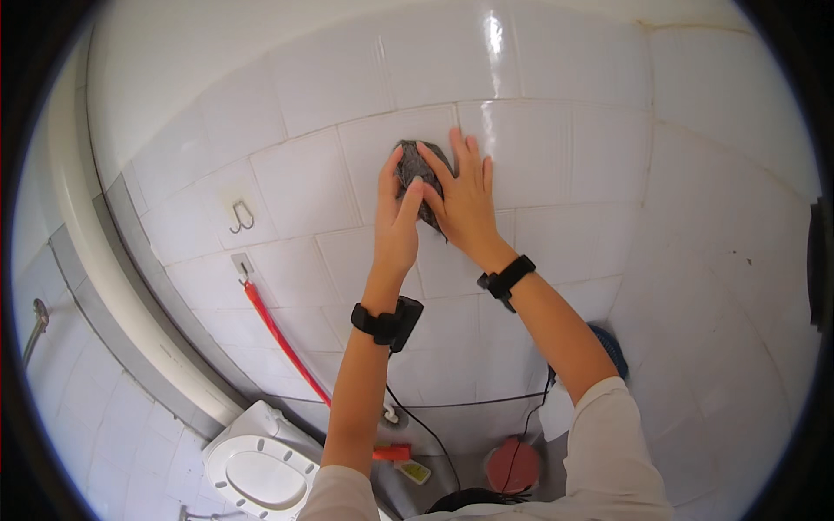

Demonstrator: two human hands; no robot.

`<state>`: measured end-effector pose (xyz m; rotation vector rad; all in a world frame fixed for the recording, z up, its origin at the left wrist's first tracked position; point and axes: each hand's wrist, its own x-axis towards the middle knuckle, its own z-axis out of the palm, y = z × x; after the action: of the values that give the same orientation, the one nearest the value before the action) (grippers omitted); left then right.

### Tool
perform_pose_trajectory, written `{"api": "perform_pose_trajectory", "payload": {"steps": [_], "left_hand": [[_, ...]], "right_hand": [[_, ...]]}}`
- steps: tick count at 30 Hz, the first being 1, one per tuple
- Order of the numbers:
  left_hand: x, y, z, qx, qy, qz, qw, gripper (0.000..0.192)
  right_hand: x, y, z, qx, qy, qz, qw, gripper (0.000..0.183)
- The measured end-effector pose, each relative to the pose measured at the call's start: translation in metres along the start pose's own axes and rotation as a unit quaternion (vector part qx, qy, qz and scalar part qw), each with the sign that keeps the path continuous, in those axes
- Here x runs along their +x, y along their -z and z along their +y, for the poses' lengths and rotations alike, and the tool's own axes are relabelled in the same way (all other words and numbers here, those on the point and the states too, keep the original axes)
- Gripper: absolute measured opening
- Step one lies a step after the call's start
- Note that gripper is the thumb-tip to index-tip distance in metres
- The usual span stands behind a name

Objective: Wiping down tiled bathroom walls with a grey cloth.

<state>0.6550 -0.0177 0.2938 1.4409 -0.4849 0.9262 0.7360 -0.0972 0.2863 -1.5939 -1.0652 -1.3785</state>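
Observation:
A crumpled dark grey bundle (412,163), of thin cloth or plastic film, is held up against the white tiled wall (296,182). My left hand (396,231) grips its left side, with the thumb across the front and a fingertip at the upper left edge. On its right side lie the thumb and index finger of my right hand (474,202). The other right fingers are spread over the tile beside it. Part of the bundle is hidden behind both hands, and its lower tip sticks out below them. Black straps circle both wrists, the left one carrying a small black box (405,323).
A double metal hook (242,216) and a red pole (287,342) hanging from another hook are at left. Below are a white toilet (260,472), a red brush (391,452), a bottle (414,472), a pink basin (513,464) and a blue basket (610,348). Black cables (427,420) dangle.

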Motion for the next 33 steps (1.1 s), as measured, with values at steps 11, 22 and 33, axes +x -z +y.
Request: {"api": "perform_pose_trajectory", "payload": {"steps": [11,22,33], "left_hand": [[-0.018,0.065,-0.018,0.427,-0.168,0.245,0.854,0.046],[-0.017,0.074,-0.070,0.534,-0.154,0.234,0.797,0.056],[-0.010,0.073,-0.078,0.556,-0.185,0.277,0.761,0.056]], "right_hand": [[0.012,-0.036,-0.013,-0.094,0.125,0.060,0.986,0.029],[0.012,0.025,0.023,-0.192,0.053,0.070,0.978,0.035],[-0.017,-0.005,0.005,-0.139,0.053,-0.039,0.988,0.046]]}}
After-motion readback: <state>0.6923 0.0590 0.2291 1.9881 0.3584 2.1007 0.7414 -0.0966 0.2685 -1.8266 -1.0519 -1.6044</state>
